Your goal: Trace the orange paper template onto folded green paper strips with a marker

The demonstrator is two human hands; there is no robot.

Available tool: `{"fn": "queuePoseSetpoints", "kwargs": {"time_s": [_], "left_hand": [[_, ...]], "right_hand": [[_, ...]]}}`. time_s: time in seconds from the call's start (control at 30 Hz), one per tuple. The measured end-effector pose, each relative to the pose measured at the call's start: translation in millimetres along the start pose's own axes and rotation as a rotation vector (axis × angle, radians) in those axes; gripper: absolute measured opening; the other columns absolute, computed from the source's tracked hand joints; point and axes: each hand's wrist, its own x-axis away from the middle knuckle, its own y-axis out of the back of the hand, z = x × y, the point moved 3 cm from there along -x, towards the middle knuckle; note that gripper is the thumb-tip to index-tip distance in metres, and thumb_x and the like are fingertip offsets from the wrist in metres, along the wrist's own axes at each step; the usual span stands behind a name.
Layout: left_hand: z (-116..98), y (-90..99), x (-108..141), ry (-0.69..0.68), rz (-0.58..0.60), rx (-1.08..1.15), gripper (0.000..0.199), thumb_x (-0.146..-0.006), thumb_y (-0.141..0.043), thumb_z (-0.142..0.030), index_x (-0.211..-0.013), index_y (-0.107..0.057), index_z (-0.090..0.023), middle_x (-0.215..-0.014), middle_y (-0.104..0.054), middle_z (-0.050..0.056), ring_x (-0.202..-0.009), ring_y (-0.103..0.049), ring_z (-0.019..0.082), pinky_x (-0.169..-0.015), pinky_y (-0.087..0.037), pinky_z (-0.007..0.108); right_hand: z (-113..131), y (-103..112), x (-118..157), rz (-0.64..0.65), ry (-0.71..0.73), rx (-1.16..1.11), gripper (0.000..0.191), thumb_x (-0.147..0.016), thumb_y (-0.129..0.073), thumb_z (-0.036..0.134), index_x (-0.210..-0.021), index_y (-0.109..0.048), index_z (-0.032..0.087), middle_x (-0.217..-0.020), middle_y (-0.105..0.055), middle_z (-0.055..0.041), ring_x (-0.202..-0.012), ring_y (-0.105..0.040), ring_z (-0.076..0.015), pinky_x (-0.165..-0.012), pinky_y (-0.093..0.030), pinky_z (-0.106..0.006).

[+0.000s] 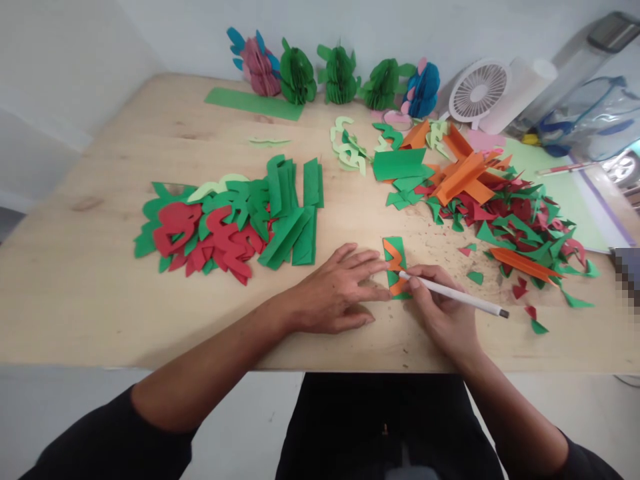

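Observation:
A small green paper strip lies on the table close to the front edge, with an orange zigzag paper cutout flat on top of it. My left hand rests spread on the tabletop, its fingertips pressing the left side of the cutout and strip. In my right hand is a white pen with a dark end, its tip touching down beside the cutout's notch. Left of them sit piled green cutouts, red cutouts and folded green strips.
Paper scraps in red and green heap at the right, with folded orange paper among them. Several honeycomb paper figures stand along the wall, near a white fan. A green sheet lies at the back left.

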Motion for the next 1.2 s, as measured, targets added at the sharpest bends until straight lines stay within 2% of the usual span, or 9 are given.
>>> {"fn": "queuePoseSetpoints", "kwargs": {"time_s": [0.43, 0.9, 1.2], "left_hand": [[-0.5, 2.0, -0.4, 0.005, -0.007, 0.020, 0.042, -0.087, -0.061, -0.039, -0.128, -0.060, -0.030, -0.150, -0.042, 0.009, -0.138, -0.035, 0.033, -0.114, -0.020, 0.058], [-0.3, 1.9, -0.6, 0.004, 0.008, 0.021, 0.041, -0.088, -0.060, -0.038, -0.127, -0.060, -0.029, -0.150, -0.041, 0.011, -0.139, -0.034, 0.033, -0.114, -0.021, 0.058], [0.1, 0.6, -0.4, -0.002, -0.007, 0.013, 0.041, -0.087, -0.060, -0.038, -0.127, -0.060, -0.029, -0.149, -0.043, 0.010, -0.138, -0.035, 0.033, -0.114, -0.020, 0.058]], "right_hand": [[1.5, -5.8, -3.5, -0.020, 0.011, 0.037, 0.011, -0.088, -0.059, 0.031, -0.089, -0.064, 0.022, -0.074, -0.071, -0.0014, -0.063, -0.065, -0.0138, -0.055, -0.049, -0.024], [2.8, -7.1, -4.2, -0.022, 0.032, 0.072, 0.012, -0.089, -0.058, 0.031, -0.088, -0.065, 0.022, -0.075, -0.071, -0.0018, -0.064, -0.065, -0.0134, -0.058, -0.050, -0.024], [4.4, -6.2, -3.2, -0.030, 0.047, 0.116, 0.011, -0.089, -0.057, 0.030, -0.088, -0.064, 0.022, -0.072, -0.071, -0.0003, -0.058, -0.062, -0.0121, -0.054, -0.048, -0.023]]}}
